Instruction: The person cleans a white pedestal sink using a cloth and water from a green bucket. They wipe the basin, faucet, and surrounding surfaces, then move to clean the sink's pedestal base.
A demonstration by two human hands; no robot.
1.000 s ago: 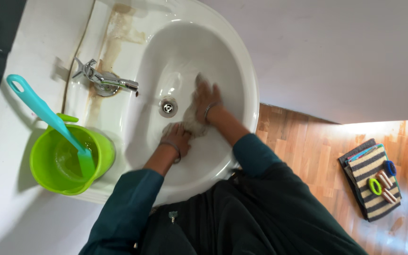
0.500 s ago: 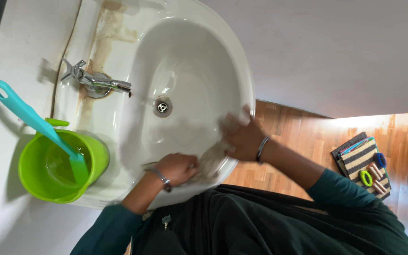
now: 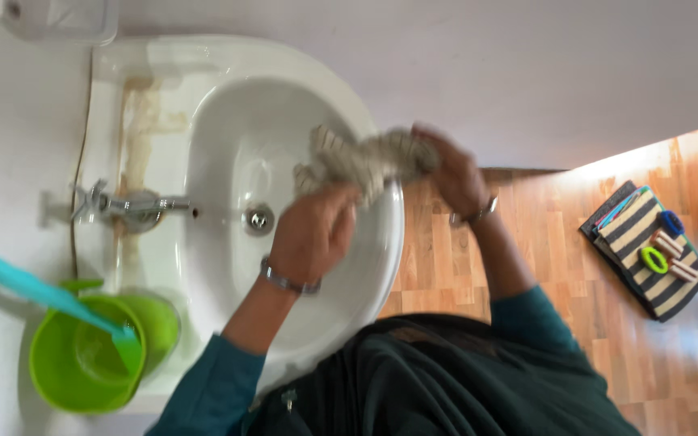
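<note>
Gripping a blurred grey cloth point(image 3: 365, 161), left hand point(image 3: 314, 234) and right hand point(image 3: 454, 173) hide its ends.

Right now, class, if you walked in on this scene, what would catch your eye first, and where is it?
First, the crumpled grey cloth gripped between the left hand and the right hand, raised over the white sink. Next, the bright green bucket at the sink's corner beside the chrome tap, with a turquoise brush standing in it. On the wooden floor to the right lies a striped folded cloth with small coloured rings on it.
</note>
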